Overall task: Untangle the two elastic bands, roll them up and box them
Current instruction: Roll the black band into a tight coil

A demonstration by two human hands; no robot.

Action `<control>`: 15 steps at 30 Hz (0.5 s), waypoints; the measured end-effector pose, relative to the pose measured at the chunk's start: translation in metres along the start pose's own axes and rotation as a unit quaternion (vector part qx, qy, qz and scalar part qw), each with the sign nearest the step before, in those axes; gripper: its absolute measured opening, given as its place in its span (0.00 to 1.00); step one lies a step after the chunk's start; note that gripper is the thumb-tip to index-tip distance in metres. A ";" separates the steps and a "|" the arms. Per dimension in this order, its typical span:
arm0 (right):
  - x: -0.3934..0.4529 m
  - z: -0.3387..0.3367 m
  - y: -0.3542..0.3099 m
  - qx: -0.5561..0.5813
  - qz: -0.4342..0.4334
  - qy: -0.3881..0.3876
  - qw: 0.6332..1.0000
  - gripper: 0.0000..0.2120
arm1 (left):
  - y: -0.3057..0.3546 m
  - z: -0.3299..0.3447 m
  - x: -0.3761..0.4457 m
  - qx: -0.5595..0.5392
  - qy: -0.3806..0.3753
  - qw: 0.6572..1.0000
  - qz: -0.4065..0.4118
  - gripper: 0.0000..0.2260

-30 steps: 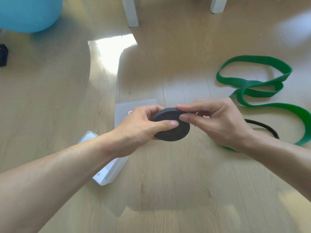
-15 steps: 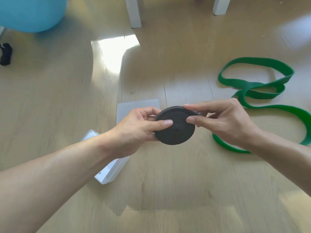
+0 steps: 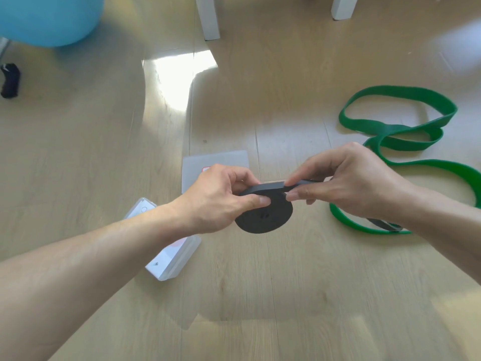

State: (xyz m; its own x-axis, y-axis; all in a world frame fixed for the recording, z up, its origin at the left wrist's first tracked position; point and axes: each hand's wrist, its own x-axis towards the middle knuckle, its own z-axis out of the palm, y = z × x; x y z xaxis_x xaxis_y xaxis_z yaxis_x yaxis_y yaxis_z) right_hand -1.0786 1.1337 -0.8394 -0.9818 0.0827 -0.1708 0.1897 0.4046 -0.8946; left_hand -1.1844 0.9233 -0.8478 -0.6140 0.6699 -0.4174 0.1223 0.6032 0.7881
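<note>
A black elastic band, wound into a flat disc-shaped roll (image 3: 264,217), hangs above the wooden floor at the centre. My left hand (image 3: 221,198) grips the roll, thumb across its face. My right hand (image 3: 348,183) pinches the band's strip at the roll's top edge. The loose black tail (image 3: 385,224) trails under my right wrist. A green elastic band (image 3: 406,131) lies unrolled in loose loops on the floor at the right. The translucent white box (image 3: 169,261) sits under my left forearm, and its flat lid (image 3: 216,160) lies just behind my left hand.
Two white furniture legs (image 3: 208,19) (image 3: 343,6) stand at the far edge. A large blue ball (image 3: 49,19) fills the top left corner, with a small black object (image 3: 10,80) beside it. A bright sun patch marks the floor.
The roll has tipped flatter and my right hand has moved to its top edge, pressing the strip onto it. The loose black tail now shows under my right wrist.
</note>
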 end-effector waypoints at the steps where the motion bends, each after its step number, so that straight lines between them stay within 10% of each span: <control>1: 0.001 -0.002 -0.002 -0.001 0.004 0.002 1.000 0.04 | 0.000 -0.002 0.000 -0.005 0.001 1.000 0.000 0.05; 15: -0.007 0.028 0.020 0.222 0.128 0.063 0.965 0.12 | -0.013 0.005 -0.001 -0.332 -0.001 0.941 -0.066 0.07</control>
State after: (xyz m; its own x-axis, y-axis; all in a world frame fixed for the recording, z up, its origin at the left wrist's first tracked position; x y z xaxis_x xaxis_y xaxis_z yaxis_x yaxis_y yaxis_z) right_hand -1.0677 1.1154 -0.8680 -0.8898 0.2490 -0.3824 0.3768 -0.0718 -0.9235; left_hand -1.1814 0.9168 -0.8598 -0.5882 0.6090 -0.5322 -0.4703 0.2778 0.8376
